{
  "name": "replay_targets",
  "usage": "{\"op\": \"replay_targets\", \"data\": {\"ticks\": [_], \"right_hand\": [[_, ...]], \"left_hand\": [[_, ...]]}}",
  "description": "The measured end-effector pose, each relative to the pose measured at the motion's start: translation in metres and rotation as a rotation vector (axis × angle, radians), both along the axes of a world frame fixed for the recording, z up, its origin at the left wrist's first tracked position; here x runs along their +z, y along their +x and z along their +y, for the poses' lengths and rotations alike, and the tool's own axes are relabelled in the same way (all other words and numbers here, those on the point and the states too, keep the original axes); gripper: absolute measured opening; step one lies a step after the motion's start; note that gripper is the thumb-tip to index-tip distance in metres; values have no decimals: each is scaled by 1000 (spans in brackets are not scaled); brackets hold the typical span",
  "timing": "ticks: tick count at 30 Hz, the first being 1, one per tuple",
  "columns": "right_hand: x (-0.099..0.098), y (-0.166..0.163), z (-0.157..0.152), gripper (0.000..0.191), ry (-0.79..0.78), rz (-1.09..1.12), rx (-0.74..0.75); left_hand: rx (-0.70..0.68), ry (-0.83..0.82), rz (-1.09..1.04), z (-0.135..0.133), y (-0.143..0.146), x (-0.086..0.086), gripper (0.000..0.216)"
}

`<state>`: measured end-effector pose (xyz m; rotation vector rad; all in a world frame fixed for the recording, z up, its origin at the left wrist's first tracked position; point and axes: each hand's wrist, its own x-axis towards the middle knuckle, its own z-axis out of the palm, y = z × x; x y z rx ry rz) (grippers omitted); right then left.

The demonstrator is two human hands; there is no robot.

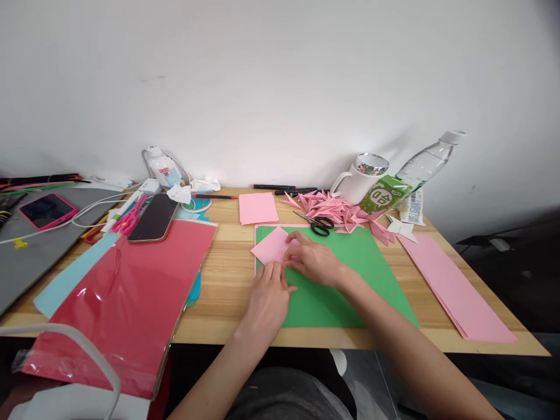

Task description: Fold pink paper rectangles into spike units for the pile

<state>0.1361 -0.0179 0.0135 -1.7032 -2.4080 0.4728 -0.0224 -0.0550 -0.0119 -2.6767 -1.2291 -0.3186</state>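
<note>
A small pink square of paper lies turned cornerwise on a stack of green sheets. My left hand presses its near corner with the fingers held together. From the right, my right hand pinches the right side of the same paper between curled fingers and thumb. Part of that paper is hidden beneath both hands. Just beyond, black-handled scissors rest partly on the green stack. A neat pile of pink squares sits behind, on the wooden table.
Folded pink paper pieces are heaped before a white mug, a green carton and a tilted water bottle. Long pink strips lie right. On the left are a red sheet pack, a phone and cables.
</note>
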Motion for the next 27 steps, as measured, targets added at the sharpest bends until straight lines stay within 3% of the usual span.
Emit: {"op": "replay_targets", "data": {"ticks": [9,13,18,27], "right_hand": [[-1,21,-14,13,-2,-3,-49],[-17,30,-17,11,80,167,-54],[-35,45,-24,16,146,412,-199],[-30,32,-49,23,299,248,65]], "left_hand": [[3,31,70,-1,4,3,47],[4,51,95,-3,2,5,47],[-2,14,36,-2,-5,2,45],[-165,-170,-118,26,-29,6,12]]}}
